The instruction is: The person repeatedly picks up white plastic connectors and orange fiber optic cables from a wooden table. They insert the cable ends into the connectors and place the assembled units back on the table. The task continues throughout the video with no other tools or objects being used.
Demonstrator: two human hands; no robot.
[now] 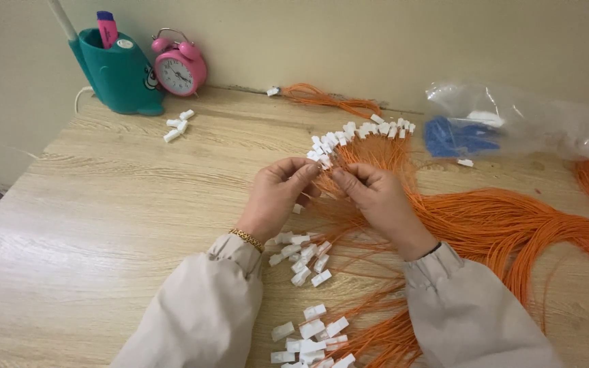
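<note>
Probably a home desk: wooden tabletop against a plain wall, pink alarm clock, teal pen holder

Clear plastic bag at about two o'clock on the desk, lying crumpled on its side against the wall. Transparent and glossy, with blue pieces bunched in its left end and something white above them. Small round white label at about eleven o'clock, stuck near the rim of the teal holder. No signs or screens in view.
</note>
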